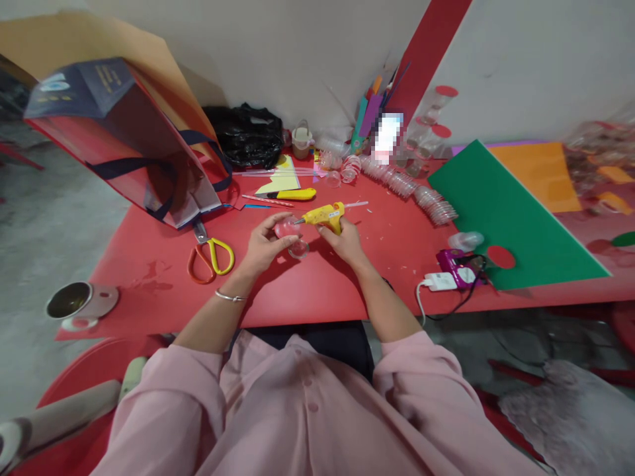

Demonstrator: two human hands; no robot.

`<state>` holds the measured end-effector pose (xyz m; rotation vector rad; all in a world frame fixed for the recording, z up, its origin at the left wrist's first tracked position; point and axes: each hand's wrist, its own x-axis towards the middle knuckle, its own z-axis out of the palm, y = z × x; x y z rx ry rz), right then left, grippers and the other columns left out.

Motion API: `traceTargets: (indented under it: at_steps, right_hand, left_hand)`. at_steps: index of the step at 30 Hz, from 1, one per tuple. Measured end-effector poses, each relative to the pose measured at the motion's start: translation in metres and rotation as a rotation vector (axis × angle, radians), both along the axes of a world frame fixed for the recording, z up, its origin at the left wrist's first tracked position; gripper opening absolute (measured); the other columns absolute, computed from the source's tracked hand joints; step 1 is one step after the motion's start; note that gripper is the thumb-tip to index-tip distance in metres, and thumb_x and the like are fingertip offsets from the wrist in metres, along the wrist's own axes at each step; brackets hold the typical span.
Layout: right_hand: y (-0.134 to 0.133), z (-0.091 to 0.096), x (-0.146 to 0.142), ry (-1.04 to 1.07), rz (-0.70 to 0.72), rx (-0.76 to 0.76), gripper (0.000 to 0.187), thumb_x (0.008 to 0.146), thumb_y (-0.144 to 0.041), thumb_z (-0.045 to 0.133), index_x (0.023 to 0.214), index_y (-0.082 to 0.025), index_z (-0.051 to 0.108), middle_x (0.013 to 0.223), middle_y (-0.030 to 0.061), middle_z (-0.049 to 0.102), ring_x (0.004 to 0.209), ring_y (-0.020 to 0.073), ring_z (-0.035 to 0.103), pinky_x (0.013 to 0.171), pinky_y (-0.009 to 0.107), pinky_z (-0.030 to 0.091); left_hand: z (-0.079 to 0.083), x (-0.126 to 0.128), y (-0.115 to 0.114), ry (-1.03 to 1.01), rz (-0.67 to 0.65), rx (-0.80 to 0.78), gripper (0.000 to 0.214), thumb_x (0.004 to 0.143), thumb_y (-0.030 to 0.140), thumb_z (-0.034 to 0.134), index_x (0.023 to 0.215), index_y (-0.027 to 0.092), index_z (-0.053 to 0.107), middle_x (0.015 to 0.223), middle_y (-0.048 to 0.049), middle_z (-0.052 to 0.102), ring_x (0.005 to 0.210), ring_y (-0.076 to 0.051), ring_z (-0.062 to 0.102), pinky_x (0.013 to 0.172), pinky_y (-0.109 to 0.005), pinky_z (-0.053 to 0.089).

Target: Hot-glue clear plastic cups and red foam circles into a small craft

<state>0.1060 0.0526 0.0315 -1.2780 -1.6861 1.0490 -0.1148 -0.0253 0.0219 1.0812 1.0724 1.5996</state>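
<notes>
Glue gun (322,215) is mid-scene over the red surface (307,297); the right hand (344,243) wraps its handle. The left hand (265,244) pinches a pink cup (288,228) at the nozzle; whether they touch cannot be told. A clear rim (298,249) shows just below the cup. Just beyond the hands, a yellow knife (295,194) lies crosswise, with a pale yellow sheet (282,178) and a black bag (248,137) farther off. Scissors (221,258) lie left of the left hand, near the base of a tilted tote (143,125). A mug (96,301) stands near left. Stacked clear cups (407,185) curve across the far right, bordering a green sheet (510,225) that overlaps an orange one. Right of the right forearm, a charger (440,281) sits against a purple power strip (460,270), its white cord dropping past the near edge.
</notes>
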Motion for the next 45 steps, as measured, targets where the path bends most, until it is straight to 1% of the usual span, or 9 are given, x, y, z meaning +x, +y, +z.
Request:
traceTargets:
  at_steps: [8, 14, 18, 23, 26, 30, 35, 39, 45]
  right_hand:
    - [0.001, -0.001, 0.0, -0.023, 0.006, -0.003, 0.052, 0.075, -0.068, 0.078, 0.095, -0.02, 0.069, 0.086, 0.0052, 0.074, 0.079, 0.023, 0.066, 0.075, 0.037, 0.051]
    - [0.001, -0.003, 0.0, -0.017, 0.01, 0.0, 0.052, 0.076, -0.067, 0.077, 0.097, -0.021, 0.07, 0.09, 0.0063, 0.076, 0.08, 0.0242, 0.068, 0.077, 0.038, 0.052]
    - [0.001, -0.003, 0.001, -0.022, 0.007, 0.002, 0.051, 0.077, -0.067, 0.076, 0.097, -0.021, 0.07, 0.089, 0.0062, 0.076, 0.081, 0.0247, 0.067, 0.078, 0.039, 0.053]
    - [0.0, -0.002, 0.001, 0.033, 0.013, -0.018, 0.051, 0.08, -0.064, 0.076, 0.106, -0.02, 0.073, 0.1, 0.0091, 0.079, 0.089, 0.0263, 0.07, 0.083, 0.041, 0.055]
    - [0.0, -0.001, 0.001, 0.048, -0.001, -0.044, 0.051, 0.08, -0.062, 0.077, 0.107, -0.019, 0.074, 0.1, 0.0099, 0.079, 0.089, 0.0273, 0.071, 0.083, 0.042, 0.057]
    - [0.001, -0.001, 0.001, 0.08, 0.02, -0.033, 0.047, 0.082, -0.057, 0.076, 0.109, -0.019, 0.074, 0.104, 0.0109, 0.08, 0.093, 0.0274, 0.073, 0.086, 0.043, 0.057]
    - [0.001, 0.003, 0.001, 0.076, -0.002, -0.037, 0.043, 0.079, -0.059, 0.077, 0.097, -0.02, 0.071, 0.094, 0.0072, 0.078, 0.083, 0.0244, 0.069, 0.077, 0.038, 0.054]
    - [0.0, 0.006, 0.0, 0.091, -0.028, -0.048, 0.043, 0.075, -0.061, 0.079, 0.088, -0.021, 0.067, 0.083, 0.0032, 0.073, 0.073, 0.0202, 0.063, 0.068, 0.034, 0.049]
    - [-0.001, 0.01, -0.001, 0.092, -0.022, -0.072, 0.045, 0.073, -0.062, 0.078, 0.086, -0.021, 0.066, 0.078, 0.0019, 0.068, 0.072, 0.0197, 0.061, 0.066, 0.033, 0.047]
  left_hand:
    - [0.007, 0.002, 0.0, 0.02, 0.057, 0.028, 0.062, 0.064, 0.027, 0.105, 0.12, 0.022, 0.08, 0.122, -0.0066, 0.081, 0.095, -0.02, 0.082, 0.092, -0.036, 0.07]
    - [0.006, 0.003, 0.0, -0.047, -0.04, 0.021, 0.06, 0.07, 0.028, 0.102, 0.124, 0.022, 0.076, 0.132, -0.0087, 0.078, 0.094, -0.022, 0.084, 0.087, -0.037, 0.072]
    - [0.008, 0.004, -0.004, -0.109, -0.092, -0.009, 0.06, 0.074, 0.027, 0.1, 0.127, 0.023, 0.073, 0.132, -0.0088, 0.079, 0.088, -0.022, 0.085, 0.078, -0.035, 0.073]
    - [0.015, 0.004, -0.005, -0.214, -0.19, -0.075, 0.058, 0.085, 0.044, 0.091, 0.134, 0.022, 0.068, 0.125, -0.0111, 0.081, 0.088, -0.028, 0.085, 0.065, -0.036, 0.071]
    - [0.019, 0.003, -0.004, -0.25, -0.212, -0.107, 0.057, 0.088, 0.051, 0.087, 0.133, 0.021, 0.067, 0.116, -0.0108, 0.083, 0.09, -0.031, 0.086, 0.067, -0.039, 0.072]
    - [0.022, 0.003, -0.004, -0.25, -0.216, -0.138, 0.062, 0.088, 0.052, 0.089, 0.136, 0.023, 0.064, 0.106, -0.0081, 0.084, 0.094, -0.03, 0.085, 0.067, -0.035, 0.07]
    - [0.023, 0.003, -0.005, -0.259, -0.237, -0.187, 0.065, 0.087, 0.05, 0.09, 0.14, 0.023, 0.064, 0.115, -0.011, 0.084, 0.098, -0.031, 0.085, 0.069, -0.035, 0.07]
    - [0.023, 0.002, -0.004, -0.251, -0.253, -0.179, 0.061, 0.088, 0.049, 0.09, 0.138, 0.022, 0.068, 0.112, -0.0116, 0.084, 0.1, -0.031, 0.085, 0.07, -0.035, 0.07]
    - [0.02, -0.002, -0.002, -0.228, -0.222, -0.194, 0.066, 0.085, 0.05, 0.092, 0.142, 0.029, 0.066, 0.127, -0.0102, 0.081, 0.109, -0.031, 0.084, 0.076, -0.035, 0.07]
